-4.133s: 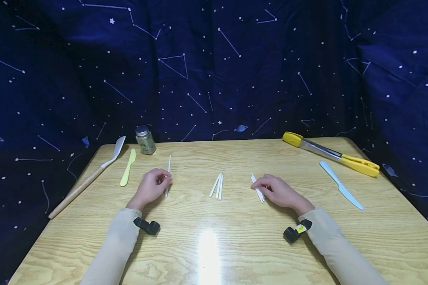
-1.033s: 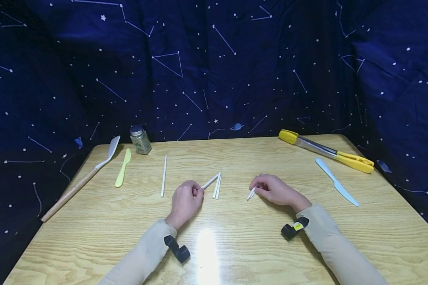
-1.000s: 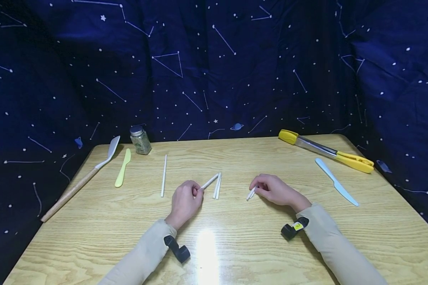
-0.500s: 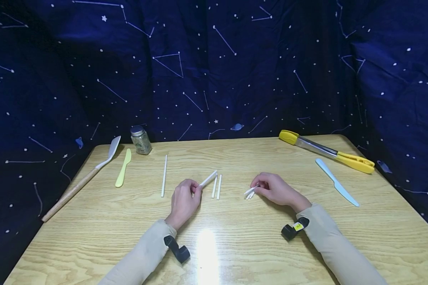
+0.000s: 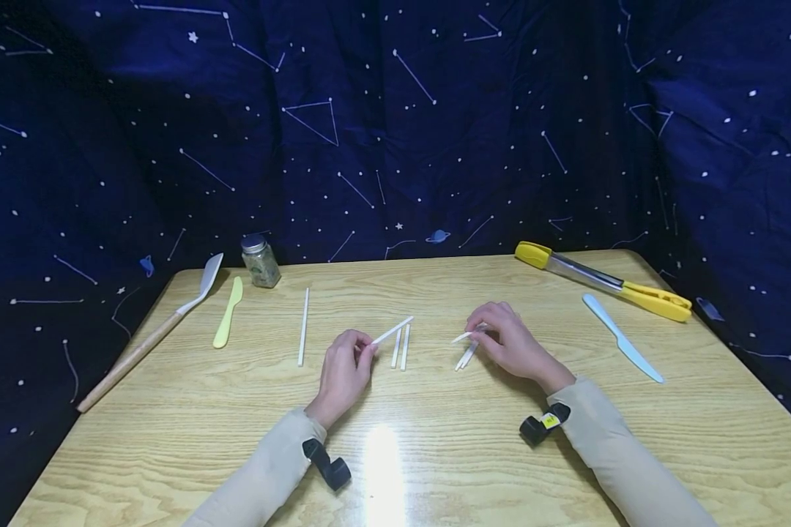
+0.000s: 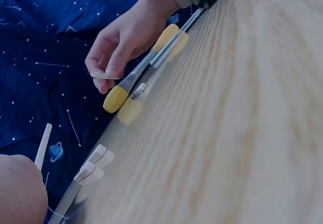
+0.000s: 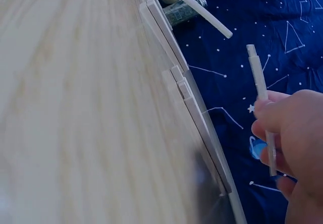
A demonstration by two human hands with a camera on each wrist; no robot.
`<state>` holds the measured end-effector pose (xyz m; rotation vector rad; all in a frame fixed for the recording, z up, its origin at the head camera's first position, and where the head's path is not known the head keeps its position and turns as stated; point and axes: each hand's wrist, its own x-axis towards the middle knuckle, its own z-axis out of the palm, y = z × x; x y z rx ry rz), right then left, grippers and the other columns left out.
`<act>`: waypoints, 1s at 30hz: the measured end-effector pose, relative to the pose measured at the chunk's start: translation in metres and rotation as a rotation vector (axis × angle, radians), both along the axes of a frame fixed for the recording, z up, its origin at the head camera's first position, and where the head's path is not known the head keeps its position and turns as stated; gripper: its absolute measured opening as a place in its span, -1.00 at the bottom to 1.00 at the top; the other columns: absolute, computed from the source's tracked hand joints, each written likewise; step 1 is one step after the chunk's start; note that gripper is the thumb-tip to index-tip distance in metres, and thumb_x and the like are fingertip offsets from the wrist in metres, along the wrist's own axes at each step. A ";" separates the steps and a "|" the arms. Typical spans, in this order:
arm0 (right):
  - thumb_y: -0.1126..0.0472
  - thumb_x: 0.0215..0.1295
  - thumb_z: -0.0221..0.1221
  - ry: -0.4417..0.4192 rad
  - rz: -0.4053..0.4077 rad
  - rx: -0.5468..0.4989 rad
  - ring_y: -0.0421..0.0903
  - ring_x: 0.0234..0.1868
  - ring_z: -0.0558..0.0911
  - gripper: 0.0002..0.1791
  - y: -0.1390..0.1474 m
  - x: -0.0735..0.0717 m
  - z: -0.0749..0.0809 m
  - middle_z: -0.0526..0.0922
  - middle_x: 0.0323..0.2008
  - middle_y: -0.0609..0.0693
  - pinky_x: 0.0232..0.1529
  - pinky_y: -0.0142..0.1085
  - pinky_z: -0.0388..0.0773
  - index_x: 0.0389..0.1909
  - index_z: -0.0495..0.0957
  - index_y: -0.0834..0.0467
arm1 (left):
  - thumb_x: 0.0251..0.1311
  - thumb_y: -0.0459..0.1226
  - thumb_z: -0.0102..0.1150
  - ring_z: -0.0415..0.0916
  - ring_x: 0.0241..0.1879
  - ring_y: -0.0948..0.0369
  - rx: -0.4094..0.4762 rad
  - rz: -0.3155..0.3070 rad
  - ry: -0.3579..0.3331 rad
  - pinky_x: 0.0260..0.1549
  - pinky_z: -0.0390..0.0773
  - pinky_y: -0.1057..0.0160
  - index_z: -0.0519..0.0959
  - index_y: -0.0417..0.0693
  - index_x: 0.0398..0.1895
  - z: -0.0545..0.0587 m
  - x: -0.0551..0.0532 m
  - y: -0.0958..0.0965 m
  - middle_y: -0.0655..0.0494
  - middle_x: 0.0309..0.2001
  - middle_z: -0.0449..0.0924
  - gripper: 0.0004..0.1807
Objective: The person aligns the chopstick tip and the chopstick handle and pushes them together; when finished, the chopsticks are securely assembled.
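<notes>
Left hand [image 5: 345, 373] pinches left stick [image 5: 393, 330], slanting rightward; right hand [image 5: 510, 344] pinches right stick [image 5: 461, 337], tip leftward. Both sticks above desk [image 5: 474, 468], facing tips apart, axes not in line.

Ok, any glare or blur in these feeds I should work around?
Head: one hard glare patch on the table, low centre, clear of the two middle sticks. Left wrist: dimmer than head, table grain soft toward lower right. Right wrist: also dim, a blurry dark patch low in frame; the held stick in the right hand reads clearly.
</notes>
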<state>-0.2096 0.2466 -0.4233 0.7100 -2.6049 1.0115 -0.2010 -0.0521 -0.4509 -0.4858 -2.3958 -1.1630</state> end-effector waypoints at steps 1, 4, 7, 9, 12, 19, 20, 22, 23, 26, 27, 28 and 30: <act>0.40 0.18 0.26 0.017 0.001 -0.006 -0.05 -0.09 0.39 -0.82 -0.001 0.000 0.000 0.60 -0.18 -0.03 -0.10 -0.14 0.14 -0.33 0.56 0.04 | 0.15 -0.41 0.26 0.44 -0.51 0.26 0.006 -0.009 0.009 -0.56 0.44 0.42 0.55 -0.23 -0.36 0.000 0.000 0.000 0.03 -0.45 0.53 -0.93; 0.39 0.17 0.27 0.056 -0.009 -0.007 -0.05 -0.11 0.47 -0.81 -0.003 0.001 0.001 0.65 -0.25 -0.07 -0.12 -0.12 0.08 -0.31 0.55 0.03 | 0.15 -0.41 0.26 0.40 -0.53 0.30 0.019 -0.028 0.024 -0.58 0.42 0.43 0.55 -0.22 -0.37 0.000 0.000 0.001 0.05 -0.46 0.52 -0.93; 0.38 0.19 0.26 0.082 -0.021 0.008 -0.07 -0.12 0.50 -0.83 -0.005 0.002 0.003 0.66 -0.27 -0.08 -0.11 -0.11 0.10 -0.29 0.57 0.04 | 0.15 -0.40 0.27 0.35 -0.54 0.33 0.024 -0.038 0.028 -0.59 0.38 0.44 0.56 -0.21 -0.37 0.000 0.001 0.001 0.06 -0.46 0.51 -0.93; 0.37 0.20 0.25 0.090 -0.019 0.012 -0.08 -0.13 0.52 -0.85 -0.006 0.002 0.004 0.67 -0.27 -0.07 -0.08 -0.11 0.16 -0.28 0.58 0.06 | 0.15 -0.40 0.27 0.33 -0.55 0.34 0.031 -0.042 0.028 -0.60 0.37 0.44 0.56 -0.21 -0.37 0.001 0.002 0.002 0.06 -0.46 0.52 -0.93; 0.37 0.24 0.23 0.091 -0.005 0.000 -0.14 -0.23 0.53 -0.88 -0.007 0.003 0.005 0.65 -0.28 -0.05 -0.13 -0.18 0.35 -0.27 0.59 0.10 | 0.14 -0.39 0.28 0.32 -0.56 0.34 0.044 -0.047 0.030 -0.61 0.35 0.46 0.56 -0.20 -0.38 0.000 0.003 0.003 0.07 -0.47 0.52 -0.92; 0.37 0.28 0.19 0.053 0.026 -0.067 -0.27 -0.50 0.37 -0.90 -0.012 0.006 0.012 0.56 -0.38 -0.08 -0.50 -0.43 0.36 -0.26 0.60 0.13 | 0.15 -0.39 0.28 0.27 -0.57 0.36 0.066 -0.082 0.038 -0.62 0.31 0.47 0.55 -0.18 -0.37 0.001 0.008 0.005 0.09 -0.47 0.50 -0.92; 0.37 0.28 0.19 0.051 0.031 -0.071 -0.27 -0.50 0.37 -0.90 -0.013 0.007 0.013 0.55 -0.38 -0.09 -0.50 -0.43 0.35 -0.25 0.61 0.12 | 0.15 -0.40 0.27 0.27 -0.58 0.36 0.068 -0.088 0.038 -0.62 0.31 0.47 0.55 -0.19 -0.37 0.001 0.008 0.006 0.09 -0.47 0.50 -0.93; 0.37 0.28 0.19 0.049 0.037 -0.075 -0.27 -0.51 0.37 -0.89 -0.015 0.008 0.015 0.56 -0.38 -0.10 -0.50 -0.44 0.35 -0.25 0.61 0.13 | 0.16 -0.40 0.27 0.26 -0.58 0.36 0.068 -0.092 0.035 -0.63 0.31 0.46 0.55 -0.19 -0.37 0.001 0.009 0.006 0.09 -0.47 0.51 -0.93; 0.38 0.28 0.19 0.053 0.039 -0.076 -0.27 -0.51 0.36 -0.89 -0.015 0.008 0.016 0.56 -0.38 -0.10 -0.51 -0.44 0.34 -0.24 0.61 0.13 | 0.16 -0.40 0.26 0.26 -0.58 0.37 0.067 -0.093 0.030 -0.63 0.32 0.46 0.55 -0.19 -0.37 0.001 0.010 0.007 0.09 -0.46 0.51 -0.93; 0.38 0.28 0.18 0.061 0.038 -0.075 -0.27 -0.52 0.35 -0.88 -0.016 0.010 0.016 0.55 -0.38 -0.10 -0.52 -0.44 0.33 -0.23 0.61 0.13 | 0.16 -0.39 0.26 0.26 -0.56 0.36 0.065 -0.094 0.014 -0.63 0.32 0.45 0.56 -0.18 -0.36 0.002 0.011 0.007 0.10 -0.46 0.50 -0.94; 0.38 0.28 0.18 0.063 0.037 -0.077 -0.27 -0.52 0.34 -0.88 -0.016 0.010 0.017 0.55 -0.39 -0.10 -0.53 -0.44 0.32 -0.23 0.61 0.13 | 0.16 -0.39 0.27 0.26 -0.55 0.36 0.062 -0.092 0.012 -0.62 0.33 0.45 0.56 -0.18 -0.36 0.002 0.012 0.008 0.11 -0.46 0.50 -0.94; 0.38 0.28 0.19 0.067 0.037 -0.078 -0.27 -0.53 0.34 -0.88 -0.016 0.010 0.016 0.55 -0.40 -0.10 -0.53 -0.44 0.31 -0.23 0.61 0.13 | 0.16 -0.38 0.27 0.27 -0.55 0.35 0.057 -0.090 0.011 -0.61 0.33 0.44 0.56 -0.17 -0.37 0.002 0.012 0.008 0.11 -0.46 0.50 -0.94; 0.38 0.27 0.19 0.075 0.041 -0.082 -0.28 -0.54 0.33 -0.87 -0.016 0.010 0.016 0.54 -0.41 -0.12 -0.54 -0.45 0.30 -0.23 0.62 0.13 | 0.15 -0.37 0.27 0.28 -0.53 0.33 0.049 -0.087 0.014 -0.59 0.32 0.44 0.57 -0.16 -0.38 0.003 0.013 0.008 0.13 -0.47 0.50 -0.94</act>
